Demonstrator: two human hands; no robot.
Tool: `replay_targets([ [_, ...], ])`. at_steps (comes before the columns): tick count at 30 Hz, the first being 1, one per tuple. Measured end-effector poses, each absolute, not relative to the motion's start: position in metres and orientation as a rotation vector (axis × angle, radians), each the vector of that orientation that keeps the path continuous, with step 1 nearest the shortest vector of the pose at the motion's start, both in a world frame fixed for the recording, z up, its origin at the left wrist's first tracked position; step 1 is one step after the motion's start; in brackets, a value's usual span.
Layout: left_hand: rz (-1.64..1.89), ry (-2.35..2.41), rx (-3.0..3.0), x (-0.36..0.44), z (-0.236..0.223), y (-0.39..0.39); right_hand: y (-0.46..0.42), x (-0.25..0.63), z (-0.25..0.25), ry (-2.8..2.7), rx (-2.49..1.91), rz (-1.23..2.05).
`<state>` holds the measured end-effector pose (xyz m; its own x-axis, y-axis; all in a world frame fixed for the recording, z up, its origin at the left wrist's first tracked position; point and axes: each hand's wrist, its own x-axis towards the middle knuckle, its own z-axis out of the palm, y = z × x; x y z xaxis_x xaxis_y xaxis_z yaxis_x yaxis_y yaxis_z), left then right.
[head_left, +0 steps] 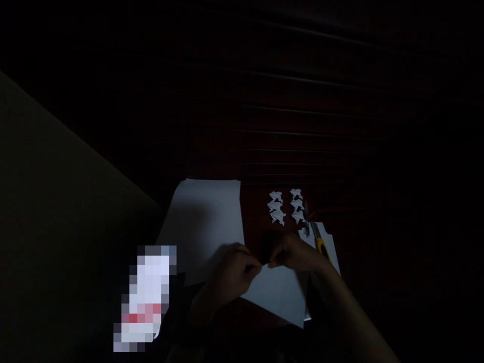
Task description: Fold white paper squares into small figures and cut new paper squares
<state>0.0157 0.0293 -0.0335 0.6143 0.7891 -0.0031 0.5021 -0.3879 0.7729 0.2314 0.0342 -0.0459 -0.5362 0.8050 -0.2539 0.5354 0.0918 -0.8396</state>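
In dim light, my left hand (236, 268) is closed, its fingertips pinched at the top left of a white sheet of paper (279, 292). My right hand (293, 253) comes in from the right, thumb and fingers pinched on the same top edge, close to the left fingertips. The sheet slants down toward me, its lower corner pointing at my body. Beyond my right hand lie several small folded paper figures in two columns, a left column (276, 207) and a right column (297, 205).
Left of the hands lies a larger stack of white paper (207, 217). A yellow utility knife (322, 249) rests on more white paper (328, 233) at the right, beside a dark metal tool (306, 217). A bright pixelated object (147, 292) is at lower left.
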Motion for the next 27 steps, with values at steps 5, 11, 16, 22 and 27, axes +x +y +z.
replay_targets([
  [5,0.433,1.014,2.080,0.007,-0.035,0.032,0.033,0.240,-0.039,-2.042,-1.385,1.460],
  [11,0.367,0.952,1.928,-0.017,-0.032,0.034,0.034,0.256,-0.034,-1.992,-1.356,1.571],
  [16,0.369,0.922,1.862,-0.039,-0.035,0.037,0.034,0.262,-0.028,-1.938,-1.396,1.632],
  [22,0.354,0.959,1.817,-0.056,-0.033,0.040,0.033,0.261,-0.027,-1.891,-1.385,1.663],
  [27,0.436,0.983,1.724,-0.073,-0.018,0.041,0.035,0.265,-0.030,-1.868,-1.402,1.657],
])
